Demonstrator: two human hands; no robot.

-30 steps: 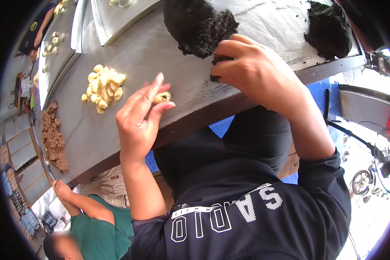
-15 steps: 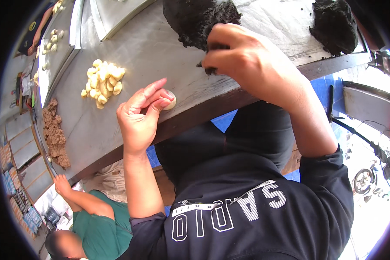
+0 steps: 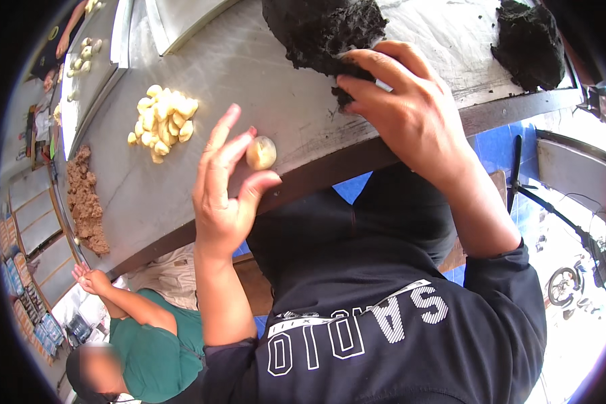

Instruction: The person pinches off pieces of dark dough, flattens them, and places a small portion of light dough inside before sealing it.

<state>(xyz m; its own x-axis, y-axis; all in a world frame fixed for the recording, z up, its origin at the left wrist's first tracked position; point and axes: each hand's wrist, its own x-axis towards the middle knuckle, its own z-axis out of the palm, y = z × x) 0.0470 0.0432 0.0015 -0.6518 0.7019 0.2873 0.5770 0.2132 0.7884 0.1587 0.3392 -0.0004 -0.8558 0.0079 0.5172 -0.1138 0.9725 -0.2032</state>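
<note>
A small pale ball (image 3: 261, 153), yellowish in its middle and dough-like, sits near the table's front edge. My left hand (image 3: 225, 178) curves around it, thumb and fingers spread apart; the ball lies beside the fingertips, and whether they touch it is hard to tell. My right hand (image 3: 411, 108) bends over the near edge of a large black dough mass (image 3: 330, 40), its fingers curled round a small dark piece (image 3: 344, 96) of it. The hand partly hides that piece. Left of my left hand lies a pile of pale yellow dough pieces (image 3: 161, 121).
A second black dough lump (image 3: 528, 47) sits at the table's right end. Crumbly brown filling (image 3: 85, 202) lies along the left edge. Metal trays (image 3: 97, 87) stand at the far left, one with small pale balls. A person in green (image 3: 155, 343) is at the lower left.
My left fingers have spread away from the pale ball, which shows more fully. My right hand has shifted slightly right and down at the black dough. The view has moved a little.
</note>
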